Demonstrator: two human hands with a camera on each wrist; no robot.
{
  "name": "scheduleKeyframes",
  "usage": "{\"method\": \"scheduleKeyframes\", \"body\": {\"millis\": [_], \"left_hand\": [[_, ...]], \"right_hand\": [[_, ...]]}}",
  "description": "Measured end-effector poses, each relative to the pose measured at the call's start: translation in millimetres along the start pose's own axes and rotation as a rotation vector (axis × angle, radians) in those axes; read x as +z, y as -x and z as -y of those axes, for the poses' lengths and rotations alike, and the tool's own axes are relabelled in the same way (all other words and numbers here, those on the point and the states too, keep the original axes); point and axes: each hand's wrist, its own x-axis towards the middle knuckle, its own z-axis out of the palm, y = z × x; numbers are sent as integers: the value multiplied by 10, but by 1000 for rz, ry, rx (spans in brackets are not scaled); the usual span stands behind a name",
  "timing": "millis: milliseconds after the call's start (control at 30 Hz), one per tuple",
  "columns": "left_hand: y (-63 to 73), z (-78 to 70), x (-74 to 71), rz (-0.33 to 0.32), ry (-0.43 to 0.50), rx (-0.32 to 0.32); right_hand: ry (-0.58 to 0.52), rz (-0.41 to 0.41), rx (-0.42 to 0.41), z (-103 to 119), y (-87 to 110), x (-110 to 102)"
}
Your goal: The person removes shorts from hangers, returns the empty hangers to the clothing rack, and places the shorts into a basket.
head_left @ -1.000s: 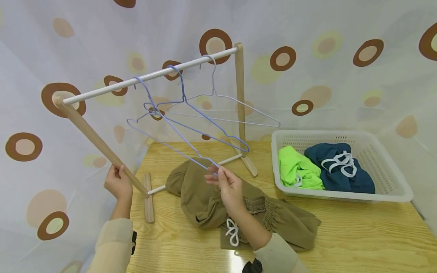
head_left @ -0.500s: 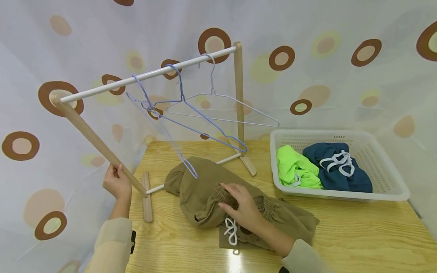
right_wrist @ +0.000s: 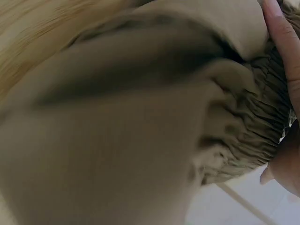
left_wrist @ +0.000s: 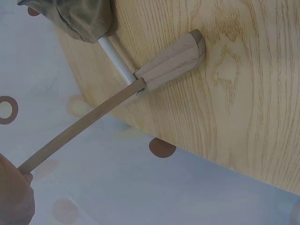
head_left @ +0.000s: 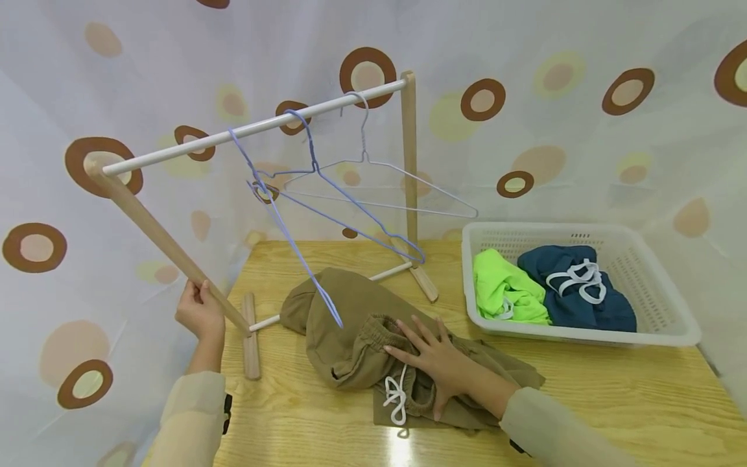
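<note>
My left hand (head_left: 201, 314) grips the near wooden post (head_left: 166, 250) of a small clothes rack. In the left wrist view, part of that hand (left_wrist: 14, 194) shows at the post's upper end. Spread over the elastic waistband of khaki-brown pants (head_left: 350, 324) is my right hand (head_left: 434, 360), its fingers extended. The pants lie bunched on the table, with a tied white drawstring (head_left: 395, 399) at the front. Close up in the right wrist view, their gathered waistband (right_wrist: 248, 112) lies by my fingers (right_wrist: 286, 42). Above them, a lilac wire hanger (head_left: 286, 227) hangs from the rack's white rail (head_left: 257, 130).
A blue hanger (head_left: 356, 204) and a pale one (head_left: 417, 175) hang farther along the rail. At right, a white basket (head_left: 671, 292) holds bright green clothing (head_left: 504, 285) and navy clothing (head_left: 574, 292) with a white drawstring. The wooden table (head_left: 613, 402) meets a patterned curtain behind.
My right hand has let go of the lilac hanger and moved down and right onto the pants' waistband. The hanger has swung round on the rail. My left hand stays on the post.
</note>
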Motion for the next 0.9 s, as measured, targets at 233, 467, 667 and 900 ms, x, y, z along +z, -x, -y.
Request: {"method": "scheduleKeyframes", "body": {"millis": [233, 467, 667, 900], "left_hand": [[-1, 42, -12, -4, 15, 10], [0, 55, -4, -9, 18, -8], [12, 47, 6, 7, 19, -20], [46, 19, -4, 21, -4, -31]], "right_hand": [[-34, 94, 172, -57, -218, 160], [-169, 167, 234, -133, -314, 259], [-192, 218, 274, -201, -337, 300], [-116, 234, 309, -182, -349, 298]]}}
